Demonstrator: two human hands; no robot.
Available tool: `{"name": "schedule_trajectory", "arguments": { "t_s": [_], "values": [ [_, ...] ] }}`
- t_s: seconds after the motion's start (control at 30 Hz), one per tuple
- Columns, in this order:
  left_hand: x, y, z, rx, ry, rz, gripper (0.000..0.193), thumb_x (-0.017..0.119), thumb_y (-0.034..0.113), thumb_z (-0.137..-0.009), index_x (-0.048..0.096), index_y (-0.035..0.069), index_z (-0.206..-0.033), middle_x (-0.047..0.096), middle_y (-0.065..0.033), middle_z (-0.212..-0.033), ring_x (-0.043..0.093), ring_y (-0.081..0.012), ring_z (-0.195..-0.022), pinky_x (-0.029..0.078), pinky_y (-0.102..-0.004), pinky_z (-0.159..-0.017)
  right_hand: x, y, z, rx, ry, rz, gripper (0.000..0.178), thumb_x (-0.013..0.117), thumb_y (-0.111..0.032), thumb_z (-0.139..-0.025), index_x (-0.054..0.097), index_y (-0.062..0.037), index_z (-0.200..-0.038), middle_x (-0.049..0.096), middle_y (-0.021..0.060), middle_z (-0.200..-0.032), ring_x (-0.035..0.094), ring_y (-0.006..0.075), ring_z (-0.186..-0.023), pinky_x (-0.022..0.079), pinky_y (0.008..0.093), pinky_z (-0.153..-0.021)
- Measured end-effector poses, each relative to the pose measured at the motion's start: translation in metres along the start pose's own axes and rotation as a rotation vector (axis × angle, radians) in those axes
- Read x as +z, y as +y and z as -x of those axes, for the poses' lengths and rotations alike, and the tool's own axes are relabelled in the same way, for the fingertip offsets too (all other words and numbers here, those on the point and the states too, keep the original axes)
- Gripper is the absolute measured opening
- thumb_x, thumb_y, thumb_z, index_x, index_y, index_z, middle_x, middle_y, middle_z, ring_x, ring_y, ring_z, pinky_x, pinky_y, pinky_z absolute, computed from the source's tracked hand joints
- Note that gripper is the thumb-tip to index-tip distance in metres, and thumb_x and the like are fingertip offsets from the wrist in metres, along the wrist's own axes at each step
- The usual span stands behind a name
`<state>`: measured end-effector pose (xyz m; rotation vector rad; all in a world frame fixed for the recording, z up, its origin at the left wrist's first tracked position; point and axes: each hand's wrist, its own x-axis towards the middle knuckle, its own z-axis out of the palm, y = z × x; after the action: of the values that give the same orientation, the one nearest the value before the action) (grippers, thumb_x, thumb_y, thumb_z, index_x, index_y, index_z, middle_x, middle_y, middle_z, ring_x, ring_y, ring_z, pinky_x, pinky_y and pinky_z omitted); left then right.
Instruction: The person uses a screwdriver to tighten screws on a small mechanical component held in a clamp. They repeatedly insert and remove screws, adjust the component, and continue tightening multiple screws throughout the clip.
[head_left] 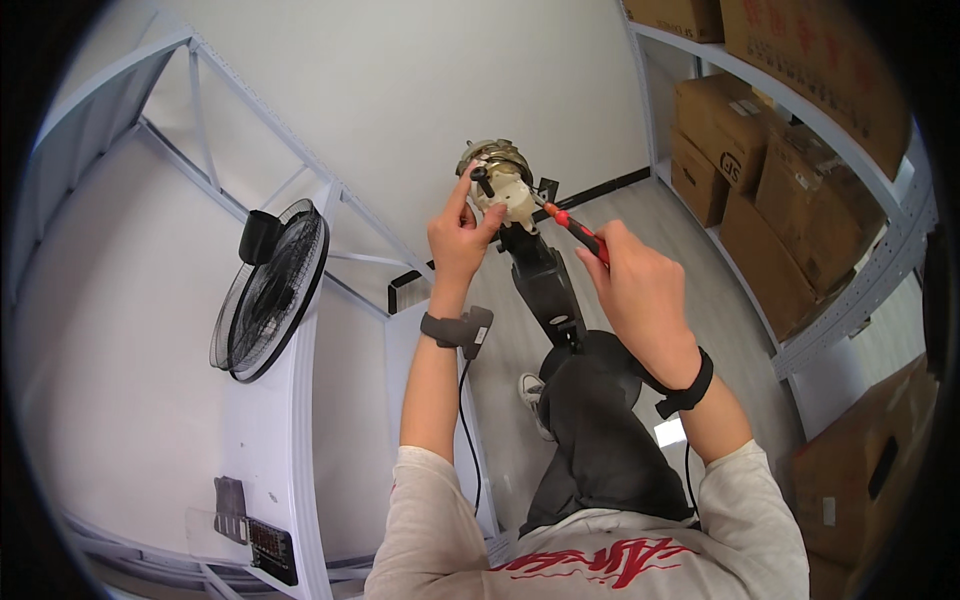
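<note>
Both curled: left hand [460, 240] pinching motor [513, 200], right hand [642, 292] gripping screwdriver [580, 233]

Red, black and orange mark a screwdriver [580, 234] beside a cream-white housing [518, 200], a brassy metallic motor [497, 150] and a black stand [545, 285]. 2 black wristbands [687, 392] accompany an off-white shirt [750, 520] with red lettering, charcoal trousers [600, 440] and a whitish shoe [529, 386]. Around them: a black fan cage [270, 290], pale blue-grey shelving [285, 420], brown cartons [730, 130], some printed red or black, streaked grey flooring [640, 215], black skirting [617, 184], and a white wall [400, 70].
</note>
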<state>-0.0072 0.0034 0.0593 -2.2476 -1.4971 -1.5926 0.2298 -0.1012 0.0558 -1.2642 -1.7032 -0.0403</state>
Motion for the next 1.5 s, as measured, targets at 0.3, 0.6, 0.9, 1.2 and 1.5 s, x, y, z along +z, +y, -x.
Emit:
{"name": "schedule_trajectory", "arguments": {
  "t_s": [0.3,0.6,0.9,1.2,1.5],
  "values": [
    [-0.003,0.006,0.001,-0.027,-0.014,0.0,0.066,0.079,0.041,-0.08,0.059,0.022,-0.14,0.032,0.0014,-0.054,0.032,-0.0084,-0.05,0.031,-0.0249,-0.049,0.001,0.0,0.001,-0.013,0.006,0.034,0.03,0.07,-0.027,-0.091,0.051,-0.005,-0.086,0.061,0.0108,-0.071,0.061,0.0319,-0.059,0.046,0.0415,-0.049],
    [0.0,0.007,0.001,-0.014,0.0,-0.021,0.066,0.08,0.041,-0.08,0.058,0.024,-0.14,0.034,0.0005,-0.053,0.033,-0.01,-0.048,0.033,-0.0265,-0.048,0.004,-0.002,0.007,0.037,0.042,-0.005,0.024,0.07,-0.026,-0.092,0.057,-0.0053,-0.09,0.061,0.0095,-0.067,0.06,0.0331,-0.057,0.046,0.0414,-0.05],
    [-0.005,0.014,0.003,0.004,0.004,-0.052,0.066,0.078,0.045,-0.08,0.059,0.023,-0.139,0.034,-0.0003,-0.053,0.034,-0.0121,-0.047,0.034,-0.0289,-0.047,0.014,-0.006,0.008,0.04,0.173,-0.09,0.018,0.07,-0.022,-0.092,0.065,-0.0081,-0.101,0.062,0.0096,-0.066,0.059,0.0307,-0.056,0.045,0.0388,-0.052],
    [-0.005,0.013,0.006,-0.018,0.006,-0.05,0.066,0.077,0.047,-0.08,0.059,0.023,-0.14,0.037,-0.0015,-0.053,0.036,-0.0142,-0.047,0.035,-0.0297,-0.048,0.013,-0.005,0.008,0.134,0.083,-0.172,0.021,0.069,-0.026,-0.093,0.066,-0.0049,-0.097,0.061,0.0121,-0.064,0.06,0.0327,-0.055,0.044,0.0394,-0.052],
    [-0.004,0.015,0.006,-0.031,-0.007,-0.061,0.065,0.073,0.048,-0.085,0.055,0.021,-0.142,0.042,-0.004,-0.054,0.041,-0.0171,-0.048,0.037,-0.0315,-0.048,0.014,0.0,0.005,0.147,0.049,-0.176,0.021,0.068,-0.026,-0.094,0.066,-0.0051,-0.096,0.06,0.0147,-0.064,0.06,0.0348,-0.056,0.044,0.0399,-0.052]
  ]
}}
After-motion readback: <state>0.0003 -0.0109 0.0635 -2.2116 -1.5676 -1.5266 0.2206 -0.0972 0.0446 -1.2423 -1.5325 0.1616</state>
